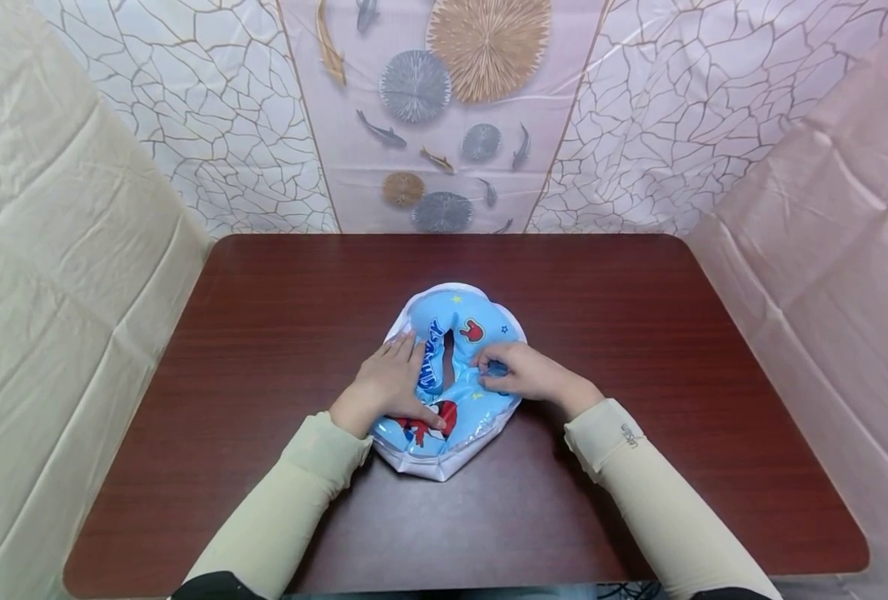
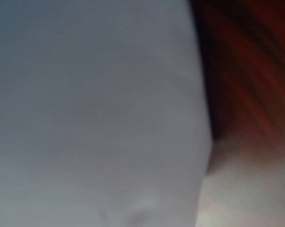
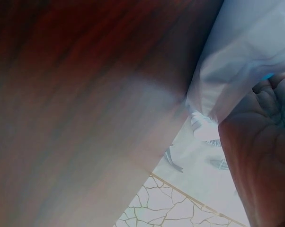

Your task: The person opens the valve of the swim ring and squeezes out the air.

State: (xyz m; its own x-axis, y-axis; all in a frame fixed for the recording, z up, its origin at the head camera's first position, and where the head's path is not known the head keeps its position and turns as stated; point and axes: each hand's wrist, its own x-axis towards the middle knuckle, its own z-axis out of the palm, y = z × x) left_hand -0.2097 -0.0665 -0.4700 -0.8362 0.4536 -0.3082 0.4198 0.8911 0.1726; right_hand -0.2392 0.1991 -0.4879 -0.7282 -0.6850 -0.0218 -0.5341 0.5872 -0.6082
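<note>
A soft, partly inflated swim ring (image 1: pixel 459 304) lies on the table, blue with cartoon prints on top and whitish around the edge. Its middle hole shows as a narrow slit. My left hand (image 1: pixel 391 379) rests spread on the ring's left side, thumb stretched over the red cartoon print. On the right side, the curled fingers and thumb of my right hand (image 1: pixel 522 371) pinch at the blue surface; what lies between the fingertips is partly hidden. In the right wrist view, the ring's pale underside (image 3: pixel 246 52) is beside my palm (image 3: pixel 261 151). Blurred pale material (image 2: pixel 95 104) fills most of the left wrist view.
The dark red wooden table (image 1: pixel 301 292) has rounded corners and surrounds the ring on every side. Pale creased cloth (image 1: pixel 62 275) hangs at the left, with similar cloth (image 1: pixel 826 275) at the right. A patterned backdrop (image 1: pixel 444 150) stands behind the far edge.
</note>
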